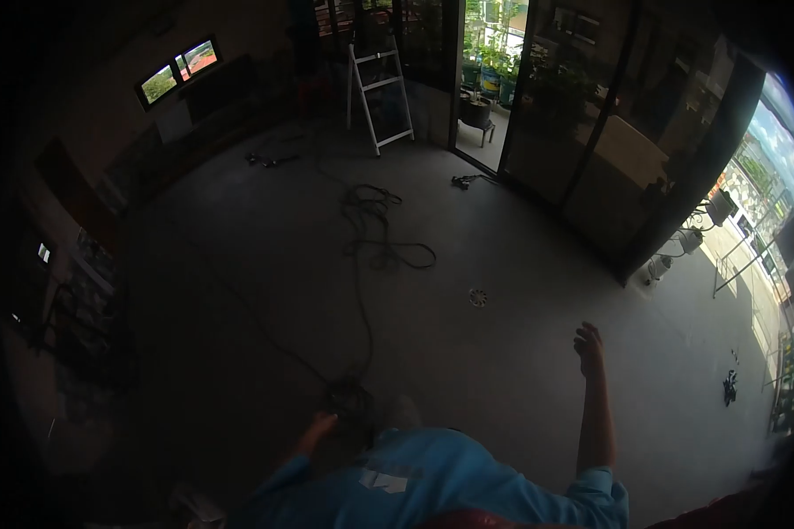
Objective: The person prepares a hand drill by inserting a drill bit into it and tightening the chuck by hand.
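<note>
I look down on a dim grey floor over my blue-sleeved body. My left hand (319,426) reaches low toward a dark bundle (348,394) on the floor, where a long black cable (362,291) ends; it is too dark to see whether the fingers hold it. My right hand (588,344) is stretched forward over bare floor, its fingers loosely curled with nothing in them. The cable runs up the floor to a tangle of loops (378,231).
A white stepladder (379,93) stands at the back by dark glass doors (582,132). A small round floor drain (477,297) lies mid-floor. Small tools (468,181) lie near the doorway. Dark furniture (79,317) lines the left wall. Potted plants (490,70) stand outside.
</note>
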A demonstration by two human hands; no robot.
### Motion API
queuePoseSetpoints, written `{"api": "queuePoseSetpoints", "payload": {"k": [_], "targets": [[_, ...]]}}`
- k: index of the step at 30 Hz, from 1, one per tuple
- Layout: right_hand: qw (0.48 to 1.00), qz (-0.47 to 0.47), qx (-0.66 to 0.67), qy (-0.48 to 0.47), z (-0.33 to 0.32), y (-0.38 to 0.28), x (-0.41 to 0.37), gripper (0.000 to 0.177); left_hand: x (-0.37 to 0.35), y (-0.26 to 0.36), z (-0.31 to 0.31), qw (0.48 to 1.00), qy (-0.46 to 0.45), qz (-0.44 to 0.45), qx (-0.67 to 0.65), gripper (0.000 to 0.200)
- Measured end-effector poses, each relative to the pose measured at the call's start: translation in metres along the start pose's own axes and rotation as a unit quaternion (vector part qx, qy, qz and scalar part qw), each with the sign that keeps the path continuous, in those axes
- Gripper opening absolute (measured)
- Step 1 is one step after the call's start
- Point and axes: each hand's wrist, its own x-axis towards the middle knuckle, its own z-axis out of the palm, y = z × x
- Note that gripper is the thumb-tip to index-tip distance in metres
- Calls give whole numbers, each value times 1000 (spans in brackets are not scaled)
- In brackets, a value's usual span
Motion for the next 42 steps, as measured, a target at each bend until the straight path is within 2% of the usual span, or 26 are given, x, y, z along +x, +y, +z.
{"api": "queuePoseSetpoints", "payload": {"k": [1,2,4,6,9,12,14,17,19,21,23,27,30,31,32,34,37,42], "targets": [[983,-161,33,-77,56,-105,31,39,5,12,-10,997,-42,8,-59,39],[947,-301,-40,-102,112,-209,40,40,9,24,-19,989,-84,10,-118,37],[859,-469,24,-204,192,-365,41,41,29,41,-28,991,-84,-35,-95,36],[754,-601,62,-256,240,-481,34,41,58,58,-31,992,-73,-73,-70,35],[665,-693,77,-269,325,-605,48,40,108,94,-30,991,-64,-103,-50,34],[660,-711,67,-232,410,-672,100,40,178,137,-22,991,-63,-110,-40,32],[674,-706,53,-211,464,-701,145,39,244,171,-17,991,-59,-110,-35,31],[696,-687,40,-202,539,-716,215,39,354,243,-25,994,6,-110,18,30],[703,-681,34,-204,589,-723,261,39,465,242,-57,989,58,-87,109,30],[709,-672,28,-212,641,-724,305,38,535,273,-80,991,106,-12,82,32],[710,-668,27,-221,693,-725,349,38,586,317,-88,992,126,-1,25,31],[726,-644,40,-240,806,-728,451,37,642,341,-114,983,169,-18,-63,29],[727,-640,43,-247,887,-748,513,37,647,342,-120,971,187,-126,-82,27],[721,-643,36,-254,918,-757,527,37,638,353,-121,985,147,-89,14,27],[719,-644,31,-261,949,-763,543,37,657,321,-114,966,164,-170,-105,28],[715,-644,26,-271,1007,-770,574,36,639,323,-119,955,149,-231,-113,29],[729,-624,28,-280,1096,-761,629,36,637,331,-139,945,144,-269,-120,31],[734,-620,32,-276,1231,-754,696,35,748,390,-230,949,126,-271,-104,35]]}}
